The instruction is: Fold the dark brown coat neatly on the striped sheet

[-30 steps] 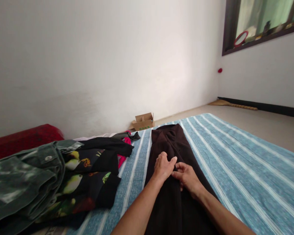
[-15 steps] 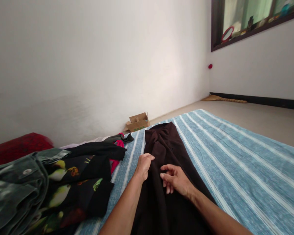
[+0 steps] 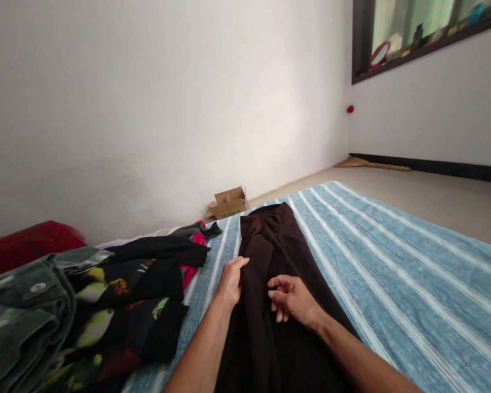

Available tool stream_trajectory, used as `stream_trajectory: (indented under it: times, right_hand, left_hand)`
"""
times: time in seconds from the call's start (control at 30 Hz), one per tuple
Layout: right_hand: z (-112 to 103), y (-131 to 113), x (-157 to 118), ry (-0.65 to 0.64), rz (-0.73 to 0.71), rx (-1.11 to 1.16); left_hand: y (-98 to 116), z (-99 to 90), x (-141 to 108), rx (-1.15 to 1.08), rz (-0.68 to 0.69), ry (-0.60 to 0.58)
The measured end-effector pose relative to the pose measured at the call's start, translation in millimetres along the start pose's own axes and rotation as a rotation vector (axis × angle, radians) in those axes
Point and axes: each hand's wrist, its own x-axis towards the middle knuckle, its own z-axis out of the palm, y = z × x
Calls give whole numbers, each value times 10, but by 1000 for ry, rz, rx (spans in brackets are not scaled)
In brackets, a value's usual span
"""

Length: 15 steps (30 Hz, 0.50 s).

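Lengthwise, the dark brown garment lay on the striped sheet, its far end close to the sheet's far edge, left of the far corner, and its near end out of view below. The left hand was at the garment's left edge, thumb on the cloth; its fingers were hidden, so a firm grip could not be confirmed. The right hand was over the middle of the cloth with fingers loosely curled and thumb slightly apart — nothing visible was held in it. A raised fold ran lengthwise between the two hands, and the far end was creased.

For sound handling of the cloth, the layout appeared to call for the left hand to anchor the edge while the right flattened the fold with spread fingers, working outward without dragging the garment askew. The creased far end seemed to need the same light pressure. The black printed garment and the grey-green denim garment lay toward the sheet's left side — near enough to warrant care with the left forearm. A cardboard box stood just beyond the far edge.
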Motion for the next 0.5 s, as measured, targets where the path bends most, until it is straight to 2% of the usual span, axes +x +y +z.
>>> stream_trajectory:
  times: [0.17, 0.27, 0.37, 0.43, 0.5]
  right_hand:
    - [10, -78, -46, 15, -3, -10]
    - [17, -136, -90, 38, -7, -15]
    - [-6, -123, -109, 72, -12, -12]
    - [-49, -90, -104, 104, -7, -41]
    - [-101, -93, -108, 189, -20, -137]
  left_hand:
    - [50, 35, -192, 14, 0, -98]
    - [82, -5, -369, 173, 52, -114]
    - [53, -163, -575, 419, 157, -43]
    - [-4, -331, -727, 565, 233, 26]
    - [-77, -520, -890, 661, 250, 107]
